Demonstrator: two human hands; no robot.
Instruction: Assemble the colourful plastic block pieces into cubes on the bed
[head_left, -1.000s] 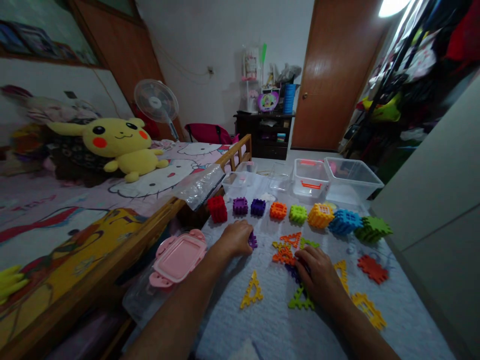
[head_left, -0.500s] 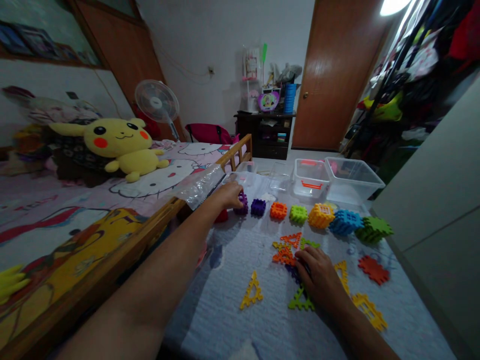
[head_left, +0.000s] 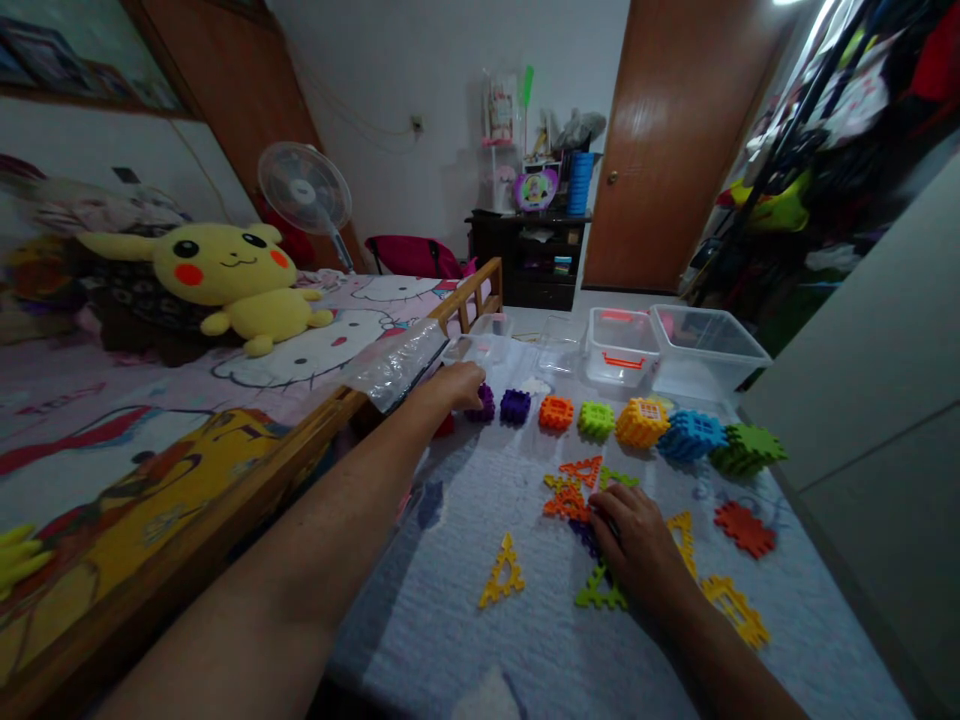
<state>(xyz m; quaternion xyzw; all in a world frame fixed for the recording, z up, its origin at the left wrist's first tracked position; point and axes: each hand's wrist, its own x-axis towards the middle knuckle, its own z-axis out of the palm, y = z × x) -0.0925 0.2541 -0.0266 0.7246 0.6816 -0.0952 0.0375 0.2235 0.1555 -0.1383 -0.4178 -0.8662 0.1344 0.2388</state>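
My left hand (head_left: 459,386) reaches far out and its fingers close on a purple toothed cube (head_left: 484,403) at the left end of a row of plastic cubes: another purple cube (head_left: 515,406), orange (head_left: 556,413), green (head_left: 596,420), yellow (head_left: 641,422), blue (head_left: 690,436) and a dark green one (head_left: 746,449). A red cube (head_left: 445,426) is mostly hidden behind my left wrist. My right hand (head_left: 637,545) lies palm down on flat pieces, covering a purple one (head_left: 583,536) and touching a green triangle (head_left: 600,592). Orange triangles (head_left: 570,490) lie just beyond its fingers.
A yellow triangle (head_left: 501,572) lies alone nearer me. Yellow pieces (head_left: 735,610) and a red toothed piece (head_left: 744,528) sit to the right. Clear bins (head_left: 705,350) stand behind the cubes. A wooden bed rail (head_left: 247,490) and a bed with a yellow plush (head_left: 225,275) border the left.
My left hand went from the middle of the cloth, holding a small purple piece, out to the purple cube in the row and now rests on it. My right hand stayed put.
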